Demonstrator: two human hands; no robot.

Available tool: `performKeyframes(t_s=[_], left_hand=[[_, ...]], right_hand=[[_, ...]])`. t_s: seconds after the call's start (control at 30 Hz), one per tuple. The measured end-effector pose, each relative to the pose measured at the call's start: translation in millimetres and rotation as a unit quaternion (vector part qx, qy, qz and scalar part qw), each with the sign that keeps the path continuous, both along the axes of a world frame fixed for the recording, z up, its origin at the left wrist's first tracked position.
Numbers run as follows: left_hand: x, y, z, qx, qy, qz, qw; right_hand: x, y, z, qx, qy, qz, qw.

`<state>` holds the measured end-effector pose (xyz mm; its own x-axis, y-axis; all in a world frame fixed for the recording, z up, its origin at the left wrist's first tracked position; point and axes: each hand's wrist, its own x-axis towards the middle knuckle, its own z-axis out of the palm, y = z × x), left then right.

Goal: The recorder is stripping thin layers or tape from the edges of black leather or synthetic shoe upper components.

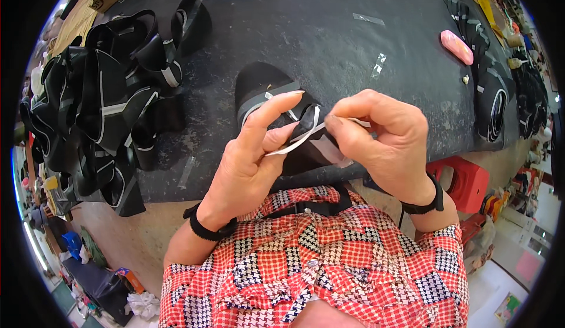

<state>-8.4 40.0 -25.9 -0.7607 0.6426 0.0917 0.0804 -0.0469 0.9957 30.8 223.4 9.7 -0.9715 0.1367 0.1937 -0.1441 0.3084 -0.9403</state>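
Observation:
In front of me on the dark table lies a black fabric piece (258, 79) with a rounded end and grey bands across it. My left hand (247, 160) is at its near left side, the index finger stretched out over it. A thin white strip (301, 142) runs across the piece and curls into a loop, one end pinched between my left thumb and fingers. My right hand (385, 139) is closed, its thumb and index finger gripping the strip near the loop. A shiny clear patch (329, 151) shows on the near part of the piece.
A heap of black fabric pieces (109, 101) with pale edging covers the table's left. At the right are a pink oblong object (457, 47) and a rolled black bundle (494, 113). A red stool (465, 182) stands beyond the table's near right edge.

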Motion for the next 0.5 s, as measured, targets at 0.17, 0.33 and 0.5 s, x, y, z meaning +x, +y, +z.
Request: performKeyframes(t_s=[0.17,0.33,0.5], left_hand=[[8,-6,-4,0.010,-0.120,0.009,0.993],[8,3,7,0.008,-0.164,0.016,0.986],[13,15,-3,-0.051,-0.085,0.108,0.989]], right_hand=[[5,-7,-8,0.006,-0.002,0.001,1.000],[8,-10,-20,0.024,0.022,-0.020,0.999],[8,-5,-26,0.094,0.131,0.037,0.986]])
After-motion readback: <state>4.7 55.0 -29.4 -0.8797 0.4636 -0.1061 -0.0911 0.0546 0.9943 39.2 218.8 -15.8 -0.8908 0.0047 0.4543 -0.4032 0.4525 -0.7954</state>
